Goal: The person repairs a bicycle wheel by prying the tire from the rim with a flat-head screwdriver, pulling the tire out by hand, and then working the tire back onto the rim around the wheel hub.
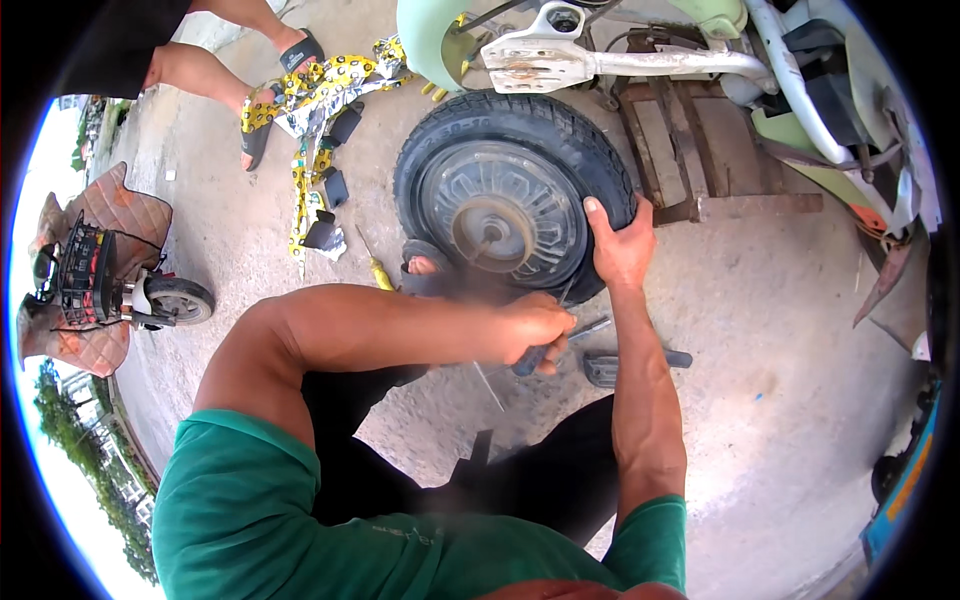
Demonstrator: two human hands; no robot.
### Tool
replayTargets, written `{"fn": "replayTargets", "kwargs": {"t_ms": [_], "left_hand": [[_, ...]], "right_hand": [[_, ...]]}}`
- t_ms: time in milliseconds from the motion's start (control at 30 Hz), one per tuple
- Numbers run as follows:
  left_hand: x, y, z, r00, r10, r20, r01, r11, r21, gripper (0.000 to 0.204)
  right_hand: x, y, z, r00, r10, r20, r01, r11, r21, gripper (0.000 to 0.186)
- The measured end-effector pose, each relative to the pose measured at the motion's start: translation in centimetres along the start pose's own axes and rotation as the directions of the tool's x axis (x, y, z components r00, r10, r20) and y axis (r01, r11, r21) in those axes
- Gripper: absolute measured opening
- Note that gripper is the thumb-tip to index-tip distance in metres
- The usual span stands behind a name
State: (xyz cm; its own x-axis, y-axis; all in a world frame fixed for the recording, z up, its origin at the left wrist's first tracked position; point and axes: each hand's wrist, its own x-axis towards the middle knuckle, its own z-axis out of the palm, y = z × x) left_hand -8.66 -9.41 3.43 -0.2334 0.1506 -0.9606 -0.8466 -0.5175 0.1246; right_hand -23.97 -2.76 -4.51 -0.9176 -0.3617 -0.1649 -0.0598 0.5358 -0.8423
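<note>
Nearest, beyond the knees, the left hand point(535, 328) is wrapping tightly around a dark-handled tool point(529, 361), whose thin shaft is pointing up at the lower edge of the tyre point(480, 112); whether the tip is wedging under that edge is too small to tell. A thin rod point(489, 386), a metal bar point(590, 329) and a flat black part point(601, 370) are lying close by on the concrete ground point(760, 340). A little farther, the right hand point(622, 250) is pinching the tyre's right side, its thumb pressing on the near face and its fingers curling behind. The tyre is sitting around its hub point(500, 215), tilting toward the person, just below the white metal arm point(640, 64) of a pale green scooter. The wheel is apparently resting free of that arm, so the removal seems done; the tyre is still encircling the hub along its visible edge, so the work at that edge seems unfinished. Beyond the left foot, a yellow-handled screwdriver point(380, 275) is lying unused, and farther off a patterned yellow wrap point(345, 78) is spreading beside another person's sandalled feet.
</note>
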Motion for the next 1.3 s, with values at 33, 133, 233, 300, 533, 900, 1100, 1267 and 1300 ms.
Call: {"fn": "replayTargets", "kwargs": {"t_ms": [33,133,233,300,533,900,1100,1267,1300], "left_hand": [[0.2,-0.8,1.2,0.999,0.016,-0.037,-0.018,0.999,-0.043,0.018],[1.6,-3.7,5.8,0.986,0.112,-0.127,-0.135,0.972,-0.191,0.017],[7.0,-6.8,7.9,0.92,0.355,-0.168,-0.385,0.9,-0.204,0.016],[9.7,-9.1,7.3,0.888,0.431,-0.16,-0.453,0.88,-0.145,0.017],[13.5,-11.3,5.5,0.774,0.61,-0.168,-0.615,0.788,0.026,0.017],[-7.9,1.8,-7.7,0.959,0.28,0.05,-0.097,0.156,0.983,0.074],[-11.8,5.5,-6.7,0.922,0.354,0.157,-0.094,-0.19,0.977,0.048],[-8.6,8.4,-4.4,0.712,0.454,0.535,-0.089,-0.698,0.711,0.019],[-7.8,9.0,-3.9,0.703,0.445,0.555,-0.061,-0.74,0.67,0.022]], "right_hand": [[-0.1,0.0,-0.2,1.0,0.002,-0.006,-0.002,1.0,0.002,0.094],[-0.1,-0.2,0.2,1.0,0.026,-0.012,-0.026,0.999,-0.038,0.094],[-0.3,-0.6,0.6,0.997,0.07,0.011,-0.069,0.995,-0.073,0.091],[-0.4,0.0,0.4,0.999,0.035,-0.031,-0.036,0.998,-0.05,0.091],[-0.9,0.1,0.7,0.998,-0.019,-0.062,0.014,0.997,-0.08,0.09],[-3.9,0.7,1.9,0.947,0.26,-0.191,-0.267,0.964,-0.013,0.089],[-3.7,1.4,1.8,0.958,0.224,-0.179,-0.219,0.975,0.048,0.089],[-3.5,1.3,1.7,0.958,0.221,-0.181,-0.22,0.975,0.024,0.088],[-3.4,1.5,1.7,0.959,0.23,-0.168,-0.227,0.973,0.036,0.088]]}}
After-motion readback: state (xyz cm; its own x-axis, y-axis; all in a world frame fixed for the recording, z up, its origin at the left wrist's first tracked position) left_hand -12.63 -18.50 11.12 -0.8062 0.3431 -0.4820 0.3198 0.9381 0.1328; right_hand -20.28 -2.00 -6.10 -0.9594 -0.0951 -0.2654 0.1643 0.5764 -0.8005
